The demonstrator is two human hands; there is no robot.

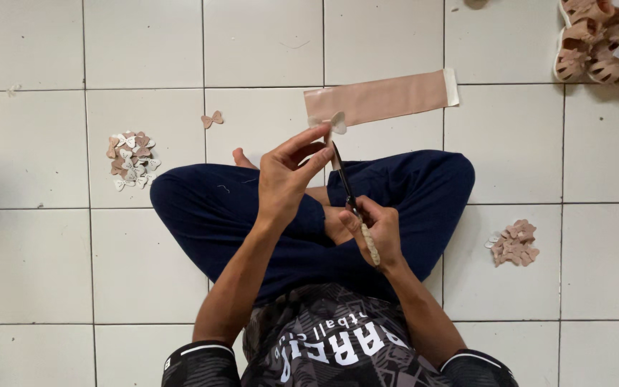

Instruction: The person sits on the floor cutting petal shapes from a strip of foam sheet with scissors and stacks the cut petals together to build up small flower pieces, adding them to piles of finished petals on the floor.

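I sit cross-legged on a white tiled floor in dark blue trousers. My left hand pinches a small white bow-shaped cutout at its fingertips, held up in front of me. My right hand grips scissors with a wrapped handle; the blades point up toward the cutout. A long tan strip of material lies on the floor just beyond the cutout.
A pile of tan and white bow cutouts lies at the left, a single tan bow near it. Another tan pile sits at my right knee. Several tan sandals are at the top right.
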